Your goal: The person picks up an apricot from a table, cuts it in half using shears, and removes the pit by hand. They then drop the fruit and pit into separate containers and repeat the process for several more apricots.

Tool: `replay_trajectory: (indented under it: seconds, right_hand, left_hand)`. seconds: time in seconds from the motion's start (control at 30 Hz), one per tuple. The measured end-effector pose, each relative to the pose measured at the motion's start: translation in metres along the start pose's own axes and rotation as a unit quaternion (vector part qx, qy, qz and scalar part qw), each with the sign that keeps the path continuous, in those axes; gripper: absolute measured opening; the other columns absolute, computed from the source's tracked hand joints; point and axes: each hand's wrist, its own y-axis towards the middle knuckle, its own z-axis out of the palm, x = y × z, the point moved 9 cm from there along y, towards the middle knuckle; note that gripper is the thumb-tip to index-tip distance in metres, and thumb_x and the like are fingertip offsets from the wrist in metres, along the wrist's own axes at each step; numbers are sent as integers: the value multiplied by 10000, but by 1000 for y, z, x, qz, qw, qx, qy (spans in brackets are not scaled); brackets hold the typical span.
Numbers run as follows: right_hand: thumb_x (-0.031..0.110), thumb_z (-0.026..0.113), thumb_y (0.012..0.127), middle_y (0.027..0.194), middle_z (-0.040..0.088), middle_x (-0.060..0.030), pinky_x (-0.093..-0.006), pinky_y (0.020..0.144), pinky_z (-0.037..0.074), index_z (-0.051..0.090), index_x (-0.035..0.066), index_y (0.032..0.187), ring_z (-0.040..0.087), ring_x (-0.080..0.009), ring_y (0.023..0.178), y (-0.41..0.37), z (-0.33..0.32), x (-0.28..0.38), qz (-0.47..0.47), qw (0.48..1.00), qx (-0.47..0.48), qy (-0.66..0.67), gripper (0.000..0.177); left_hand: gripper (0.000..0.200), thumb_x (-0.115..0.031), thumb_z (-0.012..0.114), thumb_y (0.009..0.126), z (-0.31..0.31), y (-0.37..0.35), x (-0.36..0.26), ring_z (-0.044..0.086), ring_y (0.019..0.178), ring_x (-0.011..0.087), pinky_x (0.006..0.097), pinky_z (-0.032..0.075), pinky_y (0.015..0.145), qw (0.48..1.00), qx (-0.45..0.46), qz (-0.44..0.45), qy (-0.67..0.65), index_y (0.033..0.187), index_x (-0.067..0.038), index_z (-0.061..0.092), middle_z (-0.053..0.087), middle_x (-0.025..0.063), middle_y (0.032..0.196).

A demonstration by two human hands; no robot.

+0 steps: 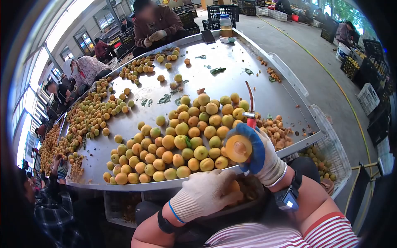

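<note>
My right hand (268, 159), in a white glove with blue-covered fingers, is closed. It holds an apricot half (239, 149) with its cut face and brown stone turned up. A red-handled tool with a metal end (250, 118) sticks out above the same hand. My left hand (206, 191), in a white knitted glove, curls lower down beside it, over a dark bin. An orange piece of apricot (234, 187) shows at its fingers, partly hidden. Just past both hands lies a heap of whole apricots (182, 140) on the metal table (144, 89).
Stones and scraps (278, 131) lie by the right edge. More apricots (95, 109) spread along the left. A phone (208, 36) and a jar (225, 25) stand at the far end. A crate of apricots (337, 159) sits at right. Co-workers sit around the table.
</note>
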Motion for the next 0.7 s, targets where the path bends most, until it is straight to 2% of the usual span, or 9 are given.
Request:
replay_trajectory:
  seconds: [0.07,0.17,0.2,0.23,0.27,0.37,0.47,0.6,0.7]
  right_hand:
    - [165,782,813,1095,714,-93,-417,936,524,552,49,1309,679,-318,1012,-1,3,4,0,1000,2,1,558]
    - [142,710,902,1068,714,-89,-306,828,578,600,31,1257,703,-226,980,-2,15,0,52,998,18,17,389]
    - [171,686,942,1037,712,-73,-273,750,576,616,40,1235,704,-183,918,-7,23,-22,210,948,-25,240,328]
    - [200,661,983,1006,709,-56,-240,672,575,632,50,1213,706,-141,855,-18,39,-35,351,822,-65,443,276]
    - [254,647,1008,931,702,-32,-216,548,532,655,59,1154,682,-91,723,-21,37,-31,423,786,-42,449,244]
    - [259,677,990,875,697,-25,-224,493,503,662,60,1102,656,-80,648,-14,37,-27,376,825,-48,420,228]
    - [236,700,978,863,689,-14,-226,543,520,662,61,1063,662,-84,687,-15,46,-28,401,790,-68,459,198]
    - [208,717,969,860,681,-2,-232,609,533,662,62,1042,654,-78,721,-12,51,-26,412,757,-82,501,172]
    - [173,729,959,859,675,6,-236,668,540,657,60,1020,640,-69,754,-7,48,-26,360,804,-80,466,147]
  left_hand:
    - [452,-452,664,927,-2,-3,6,723,886,285,384,565,785,999,-22,-6,46,1233,-121,635,707,123,1064]
    - [509,-390,676,932,-22,-7,21,717,848,310,404,581,767,989,-144,-35,5,1330,-95,559,705,140,1061]
    - [527,-313,705,921,-34,-11,23,713,845,257,366,578,765,966,-229,-7,-118,1351,-57,539,698,138,1079]
    - [553,-236,735,910,-45,-18,29,708,843,204,327,574,764,921,-309,21,-238,1371,-19,519,692,135,1097]
    - [587,-102,717,900,-45,-16,26,665,852,123,269,553,776,913,-302,57,-270,1412,44,471,666,132,1136]
    - [613,-84,674,907,-29,-10,24,660,869,119,264,548,789,869,-218,73,-439,1457,42,434,634,132,1211]
    - [649,-52,636,904,-29,-8,25,650,904,106,255,539,810,838,-235,139,-473,1496,44,389,599,133,1277]
    - [665,-51,626,908,-29,-12,22,657,962,124,260,539,847,838,-175,82,-511,1513,44,366,560,149,1352]
    - [677,-50,613,911,-31,-12,23,666,985,142,272,546,876,826,-174,58,-534,1524,45,343,542,159,1386]
